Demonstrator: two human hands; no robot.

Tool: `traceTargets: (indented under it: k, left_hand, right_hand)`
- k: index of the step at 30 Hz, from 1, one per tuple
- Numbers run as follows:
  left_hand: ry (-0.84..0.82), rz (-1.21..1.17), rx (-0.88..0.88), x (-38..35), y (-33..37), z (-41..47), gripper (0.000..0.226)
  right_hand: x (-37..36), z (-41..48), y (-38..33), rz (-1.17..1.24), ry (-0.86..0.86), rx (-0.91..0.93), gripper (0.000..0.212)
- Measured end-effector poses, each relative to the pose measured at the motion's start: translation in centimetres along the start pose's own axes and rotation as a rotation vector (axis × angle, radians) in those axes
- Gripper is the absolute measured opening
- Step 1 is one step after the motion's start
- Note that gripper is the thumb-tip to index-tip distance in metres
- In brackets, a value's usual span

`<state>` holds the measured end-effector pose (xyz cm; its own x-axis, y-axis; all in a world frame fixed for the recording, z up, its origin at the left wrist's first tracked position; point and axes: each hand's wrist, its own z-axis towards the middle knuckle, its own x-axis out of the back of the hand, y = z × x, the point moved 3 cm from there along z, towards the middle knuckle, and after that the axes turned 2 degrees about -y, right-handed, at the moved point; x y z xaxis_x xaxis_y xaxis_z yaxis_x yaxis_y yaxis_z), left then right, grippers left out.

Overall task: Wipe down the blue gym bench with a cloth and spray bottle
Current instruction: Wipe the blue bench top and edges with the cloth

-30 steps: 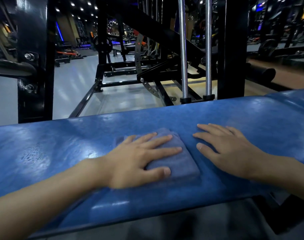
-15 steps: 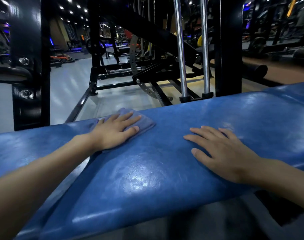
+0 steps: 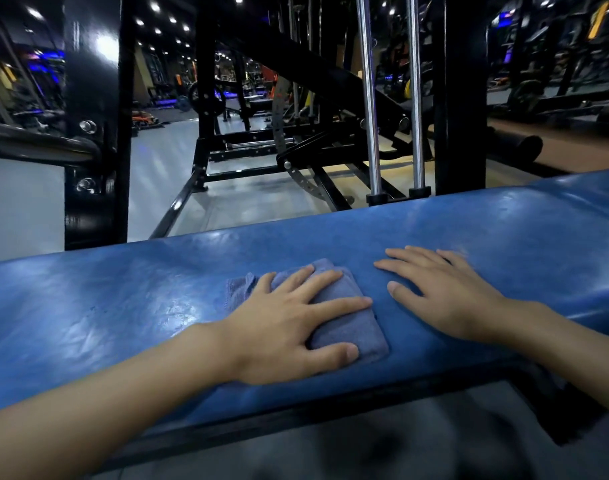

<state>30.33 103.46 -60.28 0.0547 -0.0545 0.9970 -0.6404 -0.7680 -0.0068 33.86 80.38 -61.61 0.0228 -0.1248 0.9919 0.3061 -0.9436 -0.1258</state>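
My left hand (image 3: 289, 327) flat, fingers spread, pressing cloth (image 3: 351, 327) mid-bench (image 3: 123, 306); right hand (image 3: 445, 296) flat at its 3 o'clock, empty. Risk: loose 10 o'clock corner bunches, cloth slips under my palm.

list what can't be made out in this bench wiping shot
Spray bottle: nowhere in the head view.
Cloth: middle hidden under the left hand.
Blue bench: both ends cut off by the frame edges.
Far gym machines: too dark and blurred for detail, head view.
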Motion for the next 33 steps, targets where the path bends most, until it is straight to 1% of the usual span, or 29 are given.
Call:
traceTargets:
  k: [3,6,8,10,11,14,16,18,21,24,27,29,31,33]
  left_hand:
    - [-0.009,0.015,0.015,-0.4,-0.9,0.6,0.064]
    - [-0.016,-0.009,0.098,-0.3,-3.9,2.2,0.062]
    - [-0.033,-0.04,0.174,-0.2,-6.8,3.8,0.061]
    - [-0.027,-0.067,0.245,-0.1,-10.4,5.2,0.064]
    - [-0.02,-0.084,0.287,0.0,-12.3,5.7,0.067]
    - [-0.003,-0.116,0.434,0.2,-17.6,6.5,0.074]
    - [0.006,-0.123,0.506,0.1,-19.4,6.7,0.074]
    - [0.013,-0.098,0.522,-0.2,-19.1,6.5,0.072]
    - [0.007,-0.105,0.477,-0.3,-16.4,5.3,0.068]
    - [-0.002,-0.076,0.336,-0.1,-11.2,2.6,0.069]
    - [-0.005,-0.007,0.1,-0.4,-4.7,-0.8,0.066]
    - [0.033,0.02,-0.052,-0.7,-1.6,-2.8,0.062]
    - [0.061,0.022,-0.122,-0.9,-0.8,-3.5,0.06]
    - [0.068,0.005,-0.113,-0.9,-1.7,-3.0,0.06]
  right_hand:
    - [0.6,0.1,-0.8,-0.082,0.035,0.007,0.05]
    - [1.4,0.2,-2.3,0.111,0.106,0.032,0.052]
    - [0.9,0.2,-3.3,0.156,0.061,0.04,0.056]
    - [-0.2,0.1,-3.9,0.107,-0.018,0.042,0.058]
    - [-0.7,0.1,-4.0,0.089,-0.029,0.047,0.062]
    - [-0.8,0.0,-4.1,0.065,-0.006,0.045,0.076]
    - [-0.8,0.0,-4.0,0.067,0.011,0.042,0.077]
    - [-0.9,0.0,-4.1,0.067,0.02,0.043,0.077]
    - [-1.0,0.1,-4.2,0.056,0.017,0.034,0.07]
    - [-0.8,0.1,-4.2,0.065,0.004,0.018,0.049]
    - [-0.7,0.1,-4.2,0.08,0.004,0.006,0.047]
    - [-0.6,0.4,-4.2,0.076,-0.009,-0.001,0.046]
    - [-0.3,0.5,-4.2,0.072,0.001,-0.012,0.045]
    - [0.1,0.8,-4.4,0.083,0.069,-0.004,0.045]
